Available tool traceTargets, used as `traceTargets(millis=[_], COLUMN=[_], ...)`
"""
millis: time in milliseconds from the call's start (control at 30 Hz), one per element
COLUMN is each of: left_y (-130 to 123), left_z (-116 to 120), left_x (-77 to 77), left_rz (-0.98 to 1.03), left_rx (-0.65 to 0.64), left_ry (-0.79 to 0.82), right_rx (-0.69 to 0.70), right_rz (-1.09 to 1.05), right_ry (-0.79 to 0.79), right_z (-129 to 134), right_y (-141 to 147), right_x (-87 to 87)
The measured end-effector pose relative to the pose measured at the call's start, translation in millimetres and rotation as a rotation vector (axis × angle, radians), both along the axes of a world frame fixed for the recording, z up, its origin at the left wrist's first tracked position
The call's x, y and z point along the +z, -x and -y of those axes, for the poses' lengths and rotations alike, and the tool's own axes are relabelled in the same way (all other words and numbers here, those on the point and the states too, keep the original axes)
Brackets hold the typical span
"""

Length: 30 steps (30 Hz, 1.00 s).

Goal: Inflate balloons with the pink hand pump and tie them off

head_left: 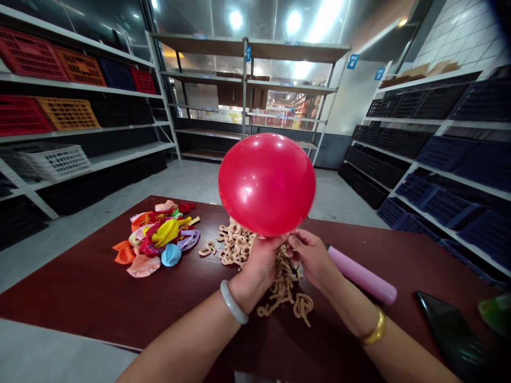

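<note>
An inflated red balloon (266,183) stands upright above the table, held at its lower end. My left hand (261,260) is closed around the balloon's neck, a pale bangle on its wrist. Pressed together at the same neck are the fingers of my right hand (313,258), whose wrist wears a gold bangle. The neck itself is hidden by my fingers. Beneath both hands lies a heap of beige curled, tube-like pieces (235,244), some loose near the front. To the left rests a pile of uninflated balloons (165,234) in mixed colours.
A pink cylinder (363,274), perhaps a balloon pump, lies right of my right hand on the dark red table (72,282). Further right are a black phone-like slab (447,330) and a blurred green object (495,314). Shelves with crates (67,114) stand around.
</note>
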<state>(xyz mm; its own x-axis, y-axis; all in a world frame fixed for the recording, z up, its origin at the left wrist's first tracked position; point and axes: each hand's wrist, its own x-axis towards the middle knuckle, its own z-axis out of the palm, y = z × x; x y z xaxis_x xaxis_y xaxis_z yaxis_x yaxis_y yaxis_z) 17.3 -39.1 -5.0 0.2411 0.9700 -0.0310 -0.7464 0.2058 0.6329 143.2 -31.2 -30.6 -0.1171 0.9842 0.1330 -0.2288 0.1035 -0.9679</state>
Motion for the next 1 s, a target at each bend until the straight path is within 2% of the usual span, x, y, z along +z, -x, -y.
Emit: traceTargets(millis=[100, 200, 267, 367, 467, 600, 733, 800, 900, 933, 1000], left_y=[9.4, 38.0, 57.2, 73.5, 76.5, 76.5, 77.0, 76.3, 74.1, 73.1, 70.7], left_z=[-25.6, -47.1, -58.7, -71.6, -78.8, -82.1, -84.6, -85.3, -84.4, -83.7, -81.8], left_x=[6.8, 15.5, 17.8, 13.0, 3.7, -4.0, -6.7, -7.6, -7.7, -7.4, -6.5], left_rz=[-0.031, -0.008, -0.014, 0.01, -0.004, -0.023, 0.024, 0.028, -0.013, -0.029, -0.053], left_rx=[0.22, 0.453, 0.528, 0.624, 0.613, 0.556, 0.568, 0.567, 0.566, 0.565, 0.55], left_ry=[-0.076, -0.159, -0.17, -0.08, -0.01, -0.044, -0.04, -0.045, -0.033, -0.031, -0.036], right_rx=[0.019, -0.034, -0.022, -0.001, 0.028, 0.077, 0.106, 0.148, 0.261, 0.285, 0.29], right_rz=[0.319, 0.916, 1.031, 1.122, 1.161, 1.126, 0.957, 0.764, 0.328, 0.233, 0.175], right_ry=[-0.075, -0.252, -0.235, -0.191, -0.138, -0.116, -0.171, -0.186, -0.137, -0.117, -0.093], right_z=[-27.1, -67.4, -95.0, -125.6, -138.2, -134.0, -116.6, -105.8, -90.3, -85.8, -77.8], right_y=[-0.2, 7.3, 18.6, 41.2, 59.8, 63.4, 47.7, 38.3, 26.2, 22.9, 17.5], right_x=[10.2, 19.9, 20.7, 13.8, 6.0, 11.4, 38.5, 54.5, 74.1, 78.8, 85.7])
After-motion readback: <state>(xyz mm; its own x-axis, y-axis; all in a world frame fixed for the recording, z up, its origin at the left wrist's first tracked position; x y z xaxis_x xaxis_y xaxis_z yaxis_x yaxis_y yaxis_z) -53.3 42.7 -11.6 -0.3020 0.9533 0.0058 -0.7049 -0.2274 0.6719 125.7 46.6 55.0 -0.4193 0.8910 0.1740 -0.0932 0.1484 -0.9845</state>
